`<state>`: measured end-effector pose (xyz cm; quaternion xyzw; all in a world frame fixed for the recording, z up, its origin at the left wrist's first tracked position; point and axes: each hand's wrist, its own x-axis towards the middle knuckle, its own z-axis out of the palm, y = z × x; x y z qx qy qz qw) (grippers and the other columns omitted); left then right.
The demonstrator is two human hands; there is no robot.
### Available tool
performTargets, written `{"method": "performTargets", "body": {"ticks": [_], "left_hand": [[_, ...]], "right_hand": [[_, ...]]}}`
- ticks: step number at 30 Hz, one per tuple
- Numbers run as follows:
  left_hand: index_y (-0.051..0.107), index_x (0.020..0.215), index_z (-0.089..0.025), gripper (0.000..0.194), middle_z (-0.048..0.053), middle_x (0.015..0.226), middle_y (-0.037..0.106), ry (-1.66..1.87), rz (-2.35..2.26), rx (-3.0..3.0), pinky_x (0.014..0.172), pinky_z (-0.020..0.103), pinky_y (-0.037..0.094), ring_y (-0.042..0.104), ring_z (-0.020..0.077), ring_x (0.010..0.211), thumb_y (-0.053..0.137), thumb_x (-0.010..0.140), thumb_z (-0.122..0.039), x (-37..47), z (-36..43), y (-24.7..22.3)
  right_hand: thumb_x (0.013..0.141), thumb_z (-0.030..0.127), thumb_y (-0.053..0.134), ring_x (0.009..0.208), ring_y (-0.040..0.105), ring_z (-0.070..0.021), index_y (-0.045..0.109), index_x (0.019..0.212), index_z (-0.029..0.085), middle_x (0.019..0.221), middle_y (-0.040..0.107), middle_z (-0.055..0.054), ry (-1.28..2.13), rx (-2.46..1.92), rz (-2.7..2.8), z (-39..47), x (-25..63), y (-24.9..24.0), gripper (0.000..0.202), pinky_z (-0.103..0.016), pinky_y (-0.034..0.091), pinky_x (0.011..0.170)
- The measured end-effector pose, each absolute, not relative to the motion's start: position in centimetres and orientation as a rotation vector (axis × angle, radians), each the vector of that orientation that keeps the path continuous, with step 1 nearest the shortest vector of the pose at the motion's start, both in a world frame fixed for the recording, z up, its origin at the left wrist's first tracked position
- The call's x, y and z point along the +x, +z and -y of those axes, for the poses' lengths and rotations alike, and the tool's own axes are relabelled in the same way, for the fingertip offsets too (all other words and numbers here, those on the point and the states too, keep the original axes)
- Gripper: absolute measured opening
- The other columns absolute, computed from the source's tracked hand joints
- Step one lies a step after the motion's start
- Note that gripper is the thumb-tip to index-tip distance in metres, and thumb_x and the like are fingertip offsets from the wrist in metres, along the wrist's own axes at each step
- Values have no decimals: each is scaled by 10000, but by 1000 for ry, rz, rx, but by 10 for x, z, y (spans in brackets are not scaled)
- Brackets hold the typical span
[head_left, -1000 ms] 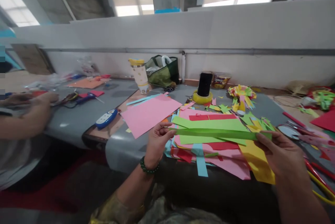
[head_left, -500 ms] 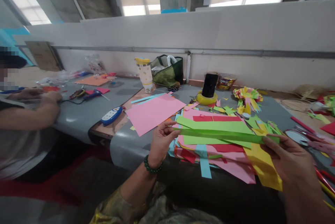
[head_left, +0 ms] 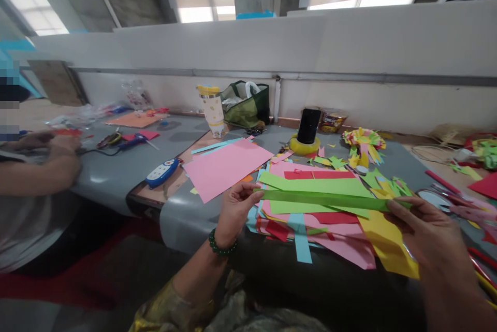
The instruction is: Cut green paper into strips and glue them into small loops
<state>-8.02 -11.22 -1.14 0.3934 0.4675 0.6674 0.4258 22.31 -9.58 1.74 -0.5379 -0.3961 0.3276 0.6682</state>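
Observation:
Stretched between my two hands is a long green paper strip (head_left: 322, 198). My left hand (head_left: 237, 210) pinches its left end between thumb and fingers. At the other end, my right hand (head_left: 425, 228) grips the strip in the same way. Below it lie wider light-green paper pieces (head_left: 306, 185) on a stack of coloured paper, with pink sheets (head_left: 349, 246), red pieces (head_left: 337, 218) and a blue strip (head_left: 302, 244). A yellow paper piece (head_left: 384, 244) hangs over the stack's right side, close to my right hand.
A large pink sheet (head_left: 229, 166) lies left of the stack. Behind stand a tumbler (head_left: 212, 114), a green bag (head_left: 248, 106) and a phone (head_left: 309, 126) on a yellow tape roll (head_left: 305, 144). A blue-white case (head_left: 162, 173) rests near the table edge. A co-worker (head_left: 39, 182) sits at left.
The green strip is still held at both ends and its face is turned a little more toward me. The whole view has shifted slightly.

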Motion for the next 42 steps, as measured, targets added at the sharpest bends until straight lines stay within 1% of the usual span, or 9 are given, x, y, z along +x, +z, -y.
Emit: {"method": "performTargets", "body": {"ticks": [9,19,23,27,29,32,37,39,42], "left_hand": [[655,637,-179,231,-9,571,610,1277,-1241,1402,498,228,417,519,116,523,771,542,-355,-95,83,13],[585,820,-211,186,-100,499,392,777,-1304,1918,499,223,324,392,115,479,547,646,-263,-101,47,-5],[643,1036,-208,364,-74,544,442,626,-1324,2087,552,243,372,465,150,530,505,701,-235,-105,42,-5],[614,1272,-244,536,26,795,649,443,-1249,2285,690,263,435,596,202,746,470,757,-202,-107,38,-3],[563,1352,-272,582,43,852,658,309,-1217,2442,698,264,428,595,204,758,432,793,-177,-107,36,-3],[492,1419,-292,620,33,768,600,52,-1204,2664,632,258,384,539,184,641,399,827,-134,-107,35,-1],[504,1402,-339,576,51,805,611,-217,-1129,2903,694,274,384,568,191,742,400,890,-98,-102,40,10],[551,1359,-339,561,84,950,649,-225,-1148,3011,774,315,402,582,221,883,433,880,-73,-94,43,17],[724,1102,-219,328,124,1167,638,-290,-1051,3168,860,361,414,551,256,1038,554,842,-113,-76,49,21]], "right_hand": [[231,450,923,460,560,-105,628,534,190,504,599,24,798,-1262,1014,89,234,45,496,-229,497,445],[433,489,811,436,426,-105,586,546,211,439,508,53,776,-1481,1402,44,233,-2,375,-252,332,443],[557,355,720,514,480,-143,599,604,227,507,538,40,556,-1620,1603,39,233,-14,182,-270,357,501],[630,305,673,633,565,-186,607,729,237,657,627,2,473,-1673,1724,40,234,-19,137,-286,413,566],[657,300,664,685,593,-207,610,772,240,703,650,-15,463,-1690,1774,40,234,-20,140,-295,433,592],[680,300,653,722,606,-223,611,814,238,746,665,-34,460,-1744,1808,40,234,-20,153,-305,448,618],[716,294,634,706,605,-216,623,872,236,753,666,-35,447,-1768,1831,40,234,-22,167,-296,445,608],[722,291,636,729,613,-218,631,895,233,770,669,-38,439,-1766,1843,41,235,-23,182,-297,452,626],[741,299,630,767,622,-223,633,942,224,800,671,-41,437,-1783,1862,41,235,-23,215,-300,460,650]]}}
